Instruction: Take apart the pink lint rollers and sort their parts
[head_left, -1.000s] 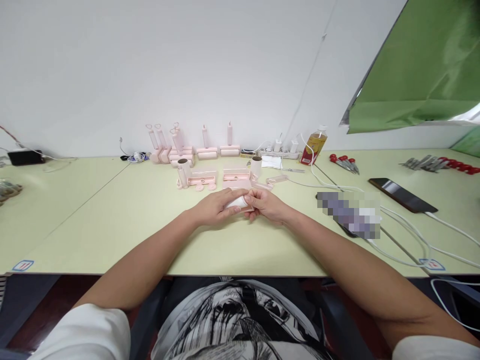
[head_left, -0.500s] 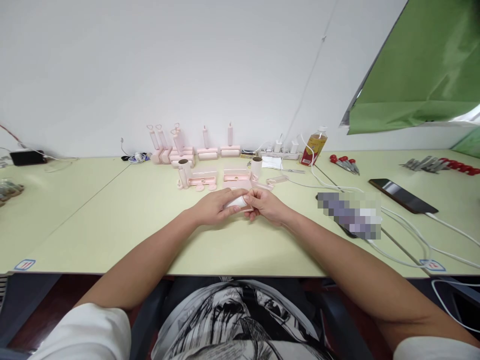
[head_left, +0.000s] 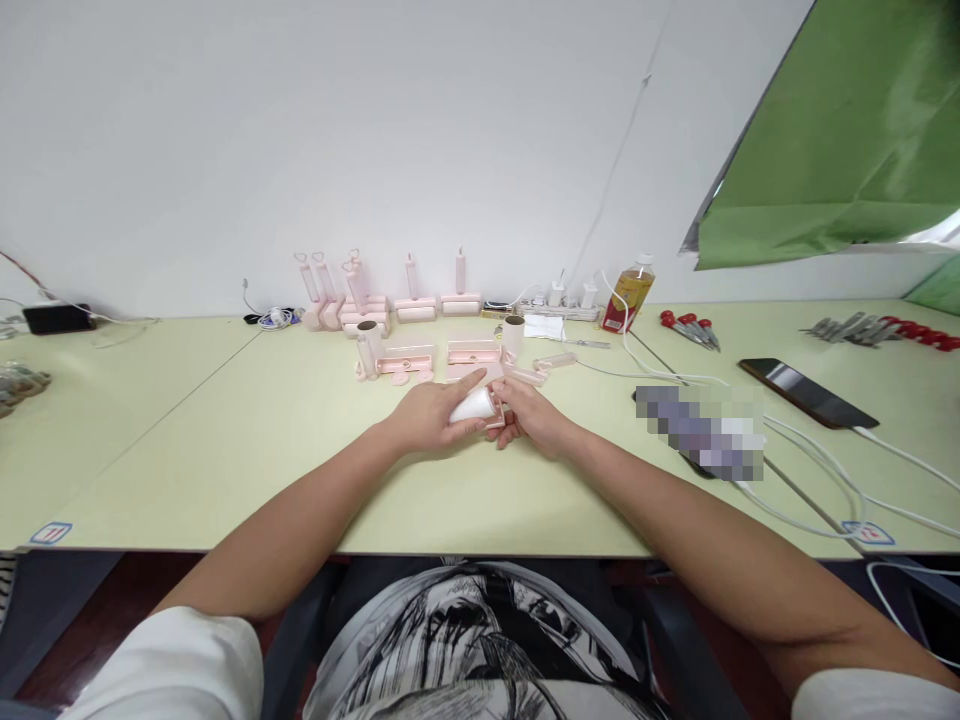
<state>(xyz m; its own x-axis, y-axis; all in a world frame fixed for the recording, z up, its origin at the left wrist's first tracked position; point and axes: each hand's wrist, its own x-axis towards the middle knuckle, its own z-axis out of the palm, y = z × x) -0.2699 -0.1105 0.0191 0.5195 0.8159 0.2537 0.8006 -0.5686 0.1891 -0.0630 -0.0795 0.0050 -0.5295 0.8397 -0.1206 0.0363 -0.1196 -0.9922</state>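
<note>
A white sticky roll of a lint roller lies between my hands, low over the table. My left hand wraps round its left part, thumb below and fingers above. At the roll's right end, my right hand grips the pink roller holder, whose edge shows beside the roll. My palms and fingers hide much of the holder. Just beyond my hands lie an open pink roller case, a second pink case and a cardboard-cored roll.
Assembled pink lint rollers stand along the wall. Another roll is upright behind the left case. To the right are a drink bottle, a phone, white cables and red-handled tools.
My left fingers have lifted and spread a little, showing more of the white roll. My right fingers have shifted at the holder's end.
</note>
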